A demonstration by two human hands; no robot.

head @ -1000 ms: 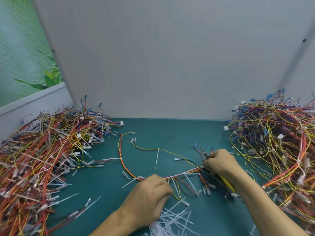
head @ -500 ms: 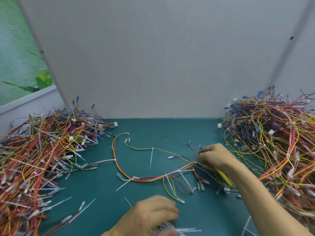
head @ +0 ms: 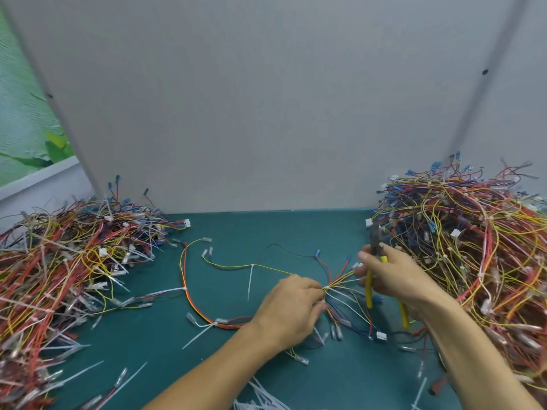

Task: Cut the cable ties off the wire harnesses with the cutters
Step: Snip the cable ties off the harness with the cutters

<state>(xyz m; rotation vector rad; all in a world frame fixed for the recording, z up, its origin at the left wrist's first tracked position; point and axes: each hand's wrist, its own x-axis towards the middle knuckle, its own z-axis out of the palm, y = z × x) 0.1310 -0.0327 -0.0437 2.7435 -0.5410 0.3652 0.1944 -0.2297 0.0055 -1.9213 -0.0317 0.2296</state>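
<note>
Pinching the wire harness (head: 191,301) at its bundled junction with the left hand (head: 293,306), at the middle of the teal table (head: 266,232). Gripping the yellow-handled cutters (head: 368,291) in the right hand (head: 396,279) just right of that junction, nose pointing up. Showing white cable ties (head: 251,279) along the harness's leftward loops. Lying between the left heap (head: 74,261) and right heap (head: 473,247) of harnesses.
</note>
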